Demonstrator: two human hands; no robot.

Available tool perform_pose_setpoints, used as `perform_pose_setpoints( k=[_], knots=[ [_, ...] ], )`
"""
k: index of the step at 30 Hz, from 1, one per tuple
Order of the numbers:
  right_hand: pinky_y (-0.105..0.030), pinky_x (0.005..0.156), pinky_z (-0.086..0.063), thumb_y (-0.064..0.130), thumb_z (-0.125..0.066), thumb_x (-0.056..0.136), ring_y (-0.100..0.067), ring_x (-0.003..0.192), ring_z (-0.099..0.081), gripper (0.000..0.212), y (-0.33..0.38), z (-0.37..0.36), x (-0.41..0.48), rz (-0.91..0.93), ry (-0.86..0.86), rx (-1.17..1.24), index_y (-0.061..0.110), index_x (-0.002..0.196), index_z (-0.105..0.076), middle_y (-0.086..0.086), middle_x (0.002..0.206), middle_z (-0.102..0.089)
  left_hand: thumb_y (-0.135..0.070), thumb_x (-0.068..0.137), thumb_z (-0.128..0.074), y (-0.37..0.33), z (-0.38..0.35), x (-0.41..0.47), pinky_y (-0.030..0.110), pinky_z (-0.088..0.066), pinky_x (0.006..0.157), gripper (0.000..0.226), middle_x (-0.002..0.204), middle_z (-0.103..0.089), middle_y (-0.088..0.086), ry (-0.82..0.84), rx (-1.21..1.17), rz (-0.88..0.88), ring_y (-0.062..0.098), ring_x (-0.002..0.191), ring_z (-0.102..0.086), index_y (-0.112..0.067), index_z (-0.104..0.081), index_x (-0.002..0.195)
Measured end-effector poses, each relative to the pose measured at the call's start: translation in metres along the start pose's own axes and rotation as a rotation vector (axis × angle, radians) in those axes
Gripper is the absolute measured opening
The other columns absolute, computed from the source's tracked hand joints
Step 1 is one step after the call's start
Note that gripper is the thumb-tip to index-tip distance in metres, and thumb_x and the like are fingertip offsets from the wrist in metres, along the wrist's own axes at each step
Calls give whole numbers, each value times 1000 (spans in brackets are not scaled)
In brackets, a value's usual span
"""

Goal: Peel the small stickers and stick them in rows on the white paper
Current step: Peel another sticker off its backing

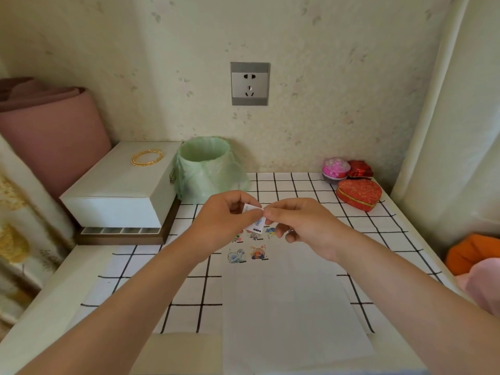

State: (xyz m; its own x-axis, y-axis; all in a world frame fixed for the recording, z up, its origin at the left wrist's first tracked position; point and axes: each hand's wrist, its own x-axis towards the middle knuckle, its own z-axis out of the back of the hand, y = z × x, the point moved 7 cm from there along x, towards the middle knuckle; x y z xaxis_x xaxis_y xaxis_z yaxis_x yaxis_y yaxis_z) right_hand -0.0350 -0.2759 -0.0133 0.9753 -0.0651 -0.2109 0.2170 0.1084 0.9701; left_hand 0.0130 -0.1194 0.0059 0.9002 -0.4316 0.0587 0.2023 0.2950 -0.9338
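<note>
A sheet of white paper lies on the checked tablecloth in front of me. Several small cartoon stickers sit in rows near its far end; my hands hide some of them. Above that end, my left hand pinches a small white sticker backing with a picture on it. My right hand pinches the top edge of the same piece with thumb and forefinger. Both hands meet over the paper.
A white box with gold bangles stands at the back left. Beside it is a small bin with a green liner. A red heart-shaped box and a pink round tin sit at the back right.
</note>
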Motion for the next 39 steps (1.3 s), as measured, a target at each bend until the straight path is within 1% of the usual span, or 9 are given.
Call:
perform_pose_setpoints(
  k=[3, 8, 13, 18, 21, 28, 32, 36, 39],
  knots=[
    [-27, 61, -41, 23, -75, 88, -12, 63, -59, 11, 2, 1, 0, 32, -39, -41, 15, 94, -78, 2, 83, -74, -25, 86, -75, 3, -2, 2, 29, -47, 61, 4, 71, -52, 7, -12, 15, -3, 14, 60, -48, -26, -74, 88],
    [-27, 61, -41, 26, -68, 94, -14, 66, -58, 19, 3, 0, 1, -3, 36, 47, 10, 100, -78, -2, 92, -75, -18, 88, -72, 6, -1, 2, 35, -55, 72, 4, 83, -73, 8, 4, -80, 49, 17, 72, -65, -19, -74, 91],
    [-26, 59, -41, 22, -68, 94, -14, 65, -58, 17, 5, -1, 0, 28, 19, 4, 8, 98, -77, -2, 89, -76, -16, 89, -70, 3, -1, 1, 32, -55, 72, 5, 87, -74, 8, 22, -89, 42, 16, 75, -66, -17, -74, 93],
    [-21, 56, -41, 18, -68, 92, -11, 61, -58, 12, 14, -1, -3, 133, -47, -139, 12, 89, -78, 0, 82, -76, -17, 88, -72, 0, 0, 0, 52, -56, 79, 5, 89, -72, 17, 15, -57, 11, 42, 84, -66, -22, -74, 89],
    [-14, 52, -41, 14, -68, 90, -4, 54, -55, 12, 19, 0, -4, 183, -96, -233, 13, 82, -78, 10, 62, -69, -19, 87, -73, -1, -1, 0, 56, -55, 77, 9, 93, -67, 27, 25, -36, -14, 47, 88, -63, -28, -74, 85],
    [-17, 56, -44, 20, -70, 87, -3, 53, -53, 15, 25, -1, -5, 320, -145, -457, 24, 75, -78, 20, 63, -68, -15, 87, -73, -4, -2, -2, 33, -54, 66, 6, 84, -71, 14, 50, 1, -29, 16, 69, -65, -21, -74, 89],
    [-14, 49, -37, 17, -70, 87, -2, 48, -46, 14, 25, -3, -7, 339, -126, -494, 20, 77, -79, 21, 58, -64, -18, 86, -74, -3, -3, -2, 25, -51, 58, 4, 85, -71, 16, 69, 31, -28, 18, 69, -62, -22, -74, 87],
    [-17, 50, -40, 17, -69, 89, -4, 49, -49, 15, 26, -3, -6, 315, -113, -445, 18, 79, -80, 17, 58, -66, -14, 86, -74, -3, 0, -2, 36, -58, 69, 5, 83, -74, 6, 54, 10, -28, 23, 76, -70, -18, -74, 88],
    [-20, 56, -45, 20, -69, 92, -8, 51, -53, 16, 27, 0, -6, 277, -101, -354, 17, 80, -79, 13, 55, -65, -14, 87, -74, -3, 5, -1, 32, -58, 70, 6, 84, -75, 3, 33, -12, -11, 21, 80, -72, -20, -74, 89]
  ],
)
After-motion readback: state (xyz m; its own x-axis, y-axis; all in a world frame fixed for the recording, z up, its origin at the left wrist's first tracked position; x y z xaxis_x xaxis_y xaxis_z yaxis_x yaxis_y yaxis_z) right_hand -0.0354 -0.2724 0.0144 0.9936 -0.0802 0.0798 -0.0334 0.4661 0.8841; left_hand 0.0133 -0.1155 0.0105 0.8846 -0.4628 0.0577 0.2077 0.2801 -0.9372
